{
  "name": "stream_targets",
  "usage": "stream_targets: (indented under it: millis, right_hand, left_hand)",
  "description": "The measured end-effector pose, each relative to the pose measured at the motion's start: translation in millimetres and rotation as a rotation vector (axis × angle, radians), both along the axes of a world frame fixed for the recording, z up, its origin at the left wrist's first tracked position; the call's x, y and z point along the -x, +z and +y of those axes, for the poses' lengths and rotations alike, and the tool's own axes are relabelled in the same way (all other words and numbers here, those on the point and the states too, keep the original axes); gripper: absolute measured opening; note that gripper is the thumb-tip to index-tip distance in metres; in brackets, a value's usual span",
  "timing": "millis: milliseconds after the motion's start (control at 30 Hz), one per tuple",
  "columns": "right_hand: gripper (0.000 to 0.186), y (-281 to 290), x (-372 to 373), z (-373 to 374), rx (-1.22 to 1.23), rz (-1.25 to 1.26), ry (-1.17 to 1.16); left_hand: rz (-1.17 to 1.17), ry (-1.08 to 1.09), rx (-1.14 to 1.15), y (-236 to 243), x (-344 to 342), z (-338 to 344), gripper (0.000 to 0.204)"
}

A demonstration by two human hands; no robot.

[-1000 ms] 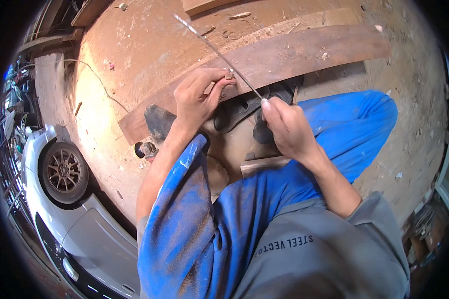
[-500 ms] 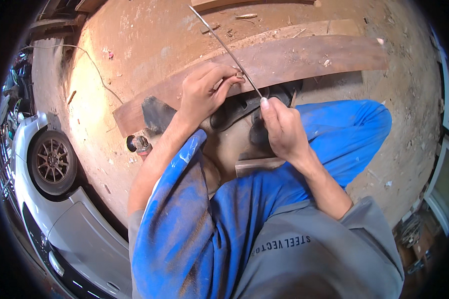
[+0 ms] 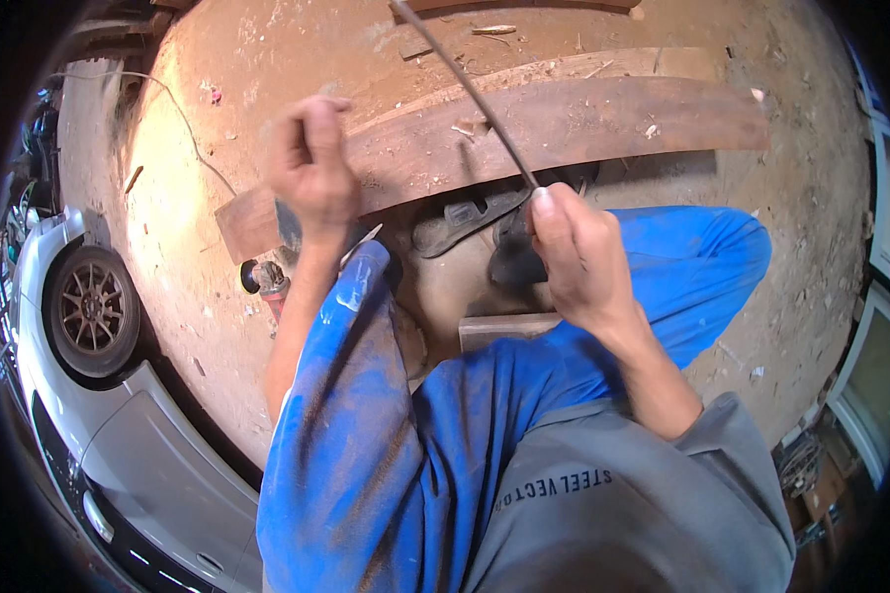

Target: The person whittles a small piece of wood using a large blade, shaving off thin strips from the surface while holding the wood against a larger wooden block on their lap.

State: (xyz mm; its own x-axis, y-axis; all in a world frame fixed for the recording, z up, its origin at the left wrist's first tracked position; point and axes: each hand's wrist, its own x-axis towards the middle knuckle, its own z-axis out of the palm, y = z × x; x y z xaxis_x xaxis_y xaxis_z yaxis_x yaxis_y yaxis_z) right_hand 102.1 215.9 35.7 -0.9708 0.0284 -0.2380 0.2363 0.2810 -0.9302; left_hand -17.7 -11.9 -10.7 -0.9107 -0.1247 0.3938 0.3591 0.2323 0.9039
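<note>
A long thin metal rod (image 3: 475,94) is gripped at its near end by my right hand (image 3: 583,257), thumb along it. The rod slants up and left across a brown wooden plank (image 3: 583,119), its far end reaching the top of the view. Left of the rod, my left hand (image 3: 314,178) is raised over the plank's left part, blurred, its fingers loosely bent and apart with nothing visible in them. A small wood piece (image 3: 473,127) shows beside the rod over the plank; whether it rests there or is in the air I cannot tell.
A red-bodied power tool (image 3: 269,282) lies by my left forearm. Dark sandals (image 3: 470,217) are below the plank, and a pointed tip (image 3: 371,235) shows by my left knee. A silver car (image 3: 158,445) stands at left; a thin cable (image 3: 183,124) crosses the dusty floor.
My left hand has let go of the small wood piece and swung up and left. My right hand has shifted slightly right and down with the rod.
</note>
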Motion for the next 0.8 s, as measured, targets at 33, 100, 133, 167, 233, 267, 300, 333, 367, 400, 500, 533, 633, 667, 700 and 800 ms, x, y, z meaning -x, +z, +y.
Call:
stream_targets:
  millis: [33, 100, 133, 167, 233, 267, 300, 333, 367, 400, 500, 533, 633, 667, 700, 800]
  right_hand:
    - [0.032, 9.1, 1.7, 0.7, 0.033, 0.009, -0.001]
    - [0.03, 14.0, 2.4, -0.3, 0.023, 0.042, 0.013]
    - [0.032, 7.6, 2.9, -2.6, 0.005, 0.079, 0.019]
    - [0.033, -1.1, 3.4, -5.3, -0.011, 0.117, 0.027]
    - [0.036, -44.5, 4.3, -6.5, -0.134, 0.062, 0.046]
    - [0.037, -63.3, 3.1, -7.7, -0.192, 0.035, 0.057]
    - [0.039, -73.6, -0.3, -10.4, -0.198, 0.034, 0.063]
    - [0.04, -81.4, -2.9, -11.8, -0.205, 0.031, 0.068]
    - [0.041, -87.3, -4.6, -12.0, -0.213, 0.028, 0.073]
    - [0.041, -87.7, -5.8, -15.3, -0.199, 0.026, 0.068]
    - [0.042, -90.9, -5.2, -20.9, -0.176, 0.046, 0.043]
    - [0.043, -96.0, -4.4, -21.6, -0.177, 0.07, 0.031]
    - [0.044, -98.6, -1.5, -16.9, -0.199, 0.058, 0.006]
    - [0.044, -97.2, -0.4, -13.2, -0.21, 0.04, -0.001]
    - [0.044, -93.4, 1.3, -10.0, -0.202, -0.007, 0.009]
    - [0.041, -85.7, 2.0, 1.1, -0.164, -0.114, 0.024]
  left_hand:
    - [0.009, 0.022, 0.004, 0.7, 0.9, -7.5, 0.02]
    - [0.032, 0.063, 0.008, 0.4, 3.2, -19.1, 0.025]
    - [0.015, 0.067, 0.027, -1.6, -0.6, -20.4, 0.027]
    - [-0.007, 0.059, 0.023, -3.8, -4.5, -21.8, 0.027]
    - [-0.055, 0.026, 0.0, -11.9, -8.2, -15.9, 0.028]
    - [-0.063, 0.018, 0.001, -13.0, -7.1, -14.3, 0.028]
    - [-0.068, 0.02, 0.006, -10.1, -7.2, -14.0, 0.028]
    - [-0.075, 0.021, 0.01, -5.9, -6.7, -11.5, 0.028]
    - [-0.083, 0.021, 0.013, -4.2, -6.0, -10.4, 0.028]
    - [-0.071, 0.005, 0.021, -6.1, -6.8, -13.7, 0.028]
    - [-0.11, -0.062, 0.051, -15.3, -5.3, -19.5, 0.026]
    - [-0.173, -0.093, 0.067, -17.9, -6.0, -21.2, 0.025]
    - [-0.339, -0.276, 0.235, -17.3, -6.3, -17.3, 0.02]
    - [-0.403, -0.364, 0.32, -15.6, -6.2, -14.7, 0.019]
    - [-0.47, -0.45, 0.407, -14.9, -8.3, -14.4, 0.018]
    - [-0.554, -0.629, 0.455, -26.2, -14.6, -13.8, 0.016]
